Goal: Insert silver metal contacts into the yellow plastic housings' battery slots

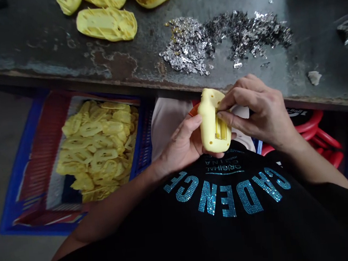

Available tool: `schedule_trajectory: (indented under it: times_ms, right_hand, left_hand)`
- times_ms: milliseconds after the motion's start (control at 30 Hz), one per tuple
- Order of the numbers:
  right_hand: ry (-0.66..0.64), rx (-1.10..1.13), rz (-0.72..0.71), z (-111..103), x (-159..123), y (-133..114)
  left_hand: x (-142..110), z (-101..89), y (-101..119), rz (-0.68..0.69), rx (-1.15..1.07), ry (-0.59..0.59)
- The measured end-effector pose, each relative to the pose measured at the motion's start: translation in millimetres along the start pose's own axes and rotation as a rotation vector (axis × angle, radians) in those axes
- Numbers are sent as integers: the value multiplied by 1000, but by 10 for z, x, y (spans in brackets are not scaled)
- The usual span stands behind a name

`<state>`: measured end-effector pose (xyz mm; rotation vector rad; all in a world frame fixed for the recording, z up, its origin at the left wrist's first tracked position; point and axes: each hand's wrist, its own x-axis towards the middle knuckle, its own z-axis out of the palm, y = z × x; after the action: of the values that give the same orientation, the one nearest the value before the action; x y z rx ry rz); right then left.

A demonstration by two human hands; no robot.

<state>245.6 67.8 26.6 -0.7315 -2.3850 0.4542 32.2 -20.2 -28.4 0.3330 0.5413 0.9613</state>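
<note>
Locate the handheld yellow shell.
In the head view, the yellow shell is right of centre, in the left hand, with the right hand at its recess.

The held yellow shell (206, 127) looks to be of plastic, smooth and softly matt. The small pieces (187, 44) seem to be metal, very shiny. The worktop (64, 61) has a dull, metal-like surface with worn, rough patches. The crate (33, 229) is of blue plastic. The black shirt (262, 236) is matt cloth, but its letters (227, 201) glitter. The red object (313, 122) appears smooth and glossy, like plastic.
</note>
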Motion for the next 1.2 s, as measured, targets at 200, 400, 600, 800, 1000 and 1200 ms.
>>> schedule_trajectory:
  times_ms: [200, 400, 600, 800, 1000, 1200]
  right_hand:
    - [-14, 229, 111, 33, -22, 74]
    - [122, 355, 93, 70, -65, 123]
    - [121, 307, 108, 91, -104, 143]
    - [47, 155, 120, 81, -145, 184]
    - [72, 140, 172, 0, -168, 87]
    - [95, 161, 145, -20, -177, 136]
  left_hand:
    - [-6, 8, 27, -99, 1, -4]
    - [38, 38, 59, -153, 17, -42]
    - [63, 40, 26, -163, 29, -40]
    - [56, 31, 8, -163, 4, 1]
    - [59, 55, 8, -166, -6, -3]
    - [47, 46, -26, -131, 4, -1]
